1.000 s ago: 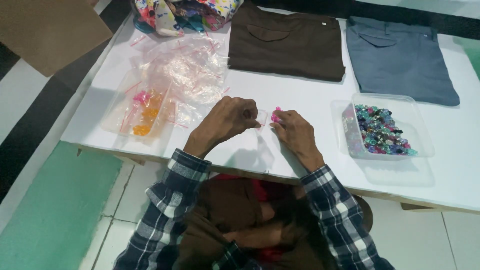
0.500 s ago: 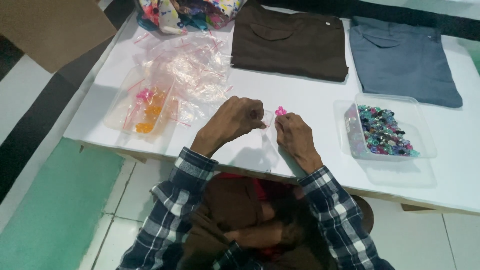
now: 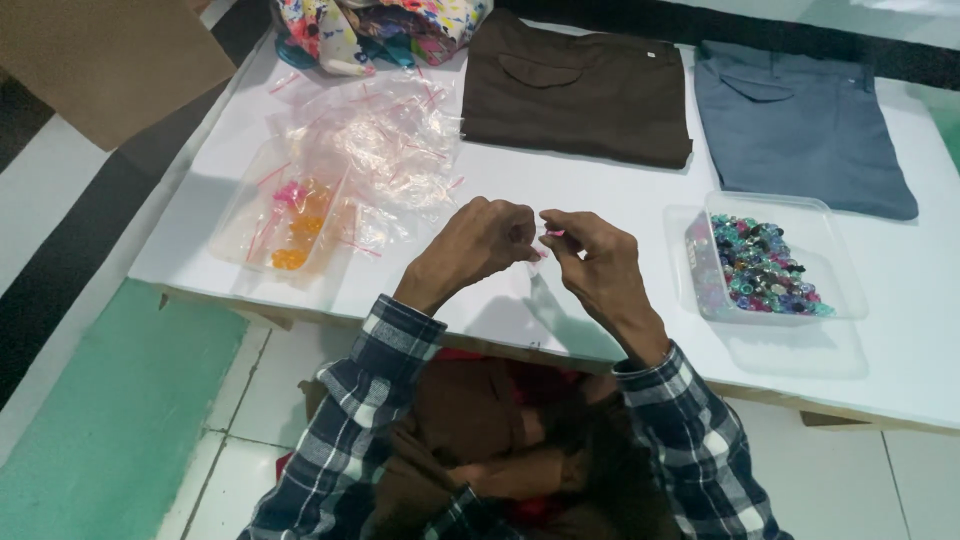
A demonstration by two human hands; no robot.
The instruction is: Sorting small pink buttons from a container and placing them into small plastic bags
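At the far left a flat sheet of brown cardboard point(image 3: 105, 60) overhangs the corner of the white table point(image 3: 620, 210), whose top is smooth and matte. Next come crinkled clear plastic bags point(image 3: 385, 140), thin and glossy with red sealing strips; one bag point(image 3: 285, 215) lies flat and holds small pink and orange beads. Behind them sits a bundle of bright floral cloth point(image 3: 380, 25).

The left hand point(image 3: 480, 245) is curled into a loose fist above the table's near edge, its fingertips pinched together on the left end of a small clear bag point(image 3: 535, 255), a soft bit of film that hangs crumpled between the two hands; its exact shape is hard to make out. The right hand point(image 3: 600, 265) faces it, thumb and forefinger closed on a tiny pink bead point(image 3: 555, 232) at the bag's upper edge. The bead is too small to tell which way it points, and the bag's long axis cannot be told. Both wrists wear blue and white plaid sleeves.

Beyond the hands lies a folded dark brown garment point(image 3: 580, 90) of plain woven cloth, then a folded grey-blue one point(image 3: 800, 125). At the right a shallow clear plastic tray point(image 3: 840, 300), rectangular with rounded corners, holds a heap of glossy mixed beads point(image 3: 765, 265) in teal, purple and pink.
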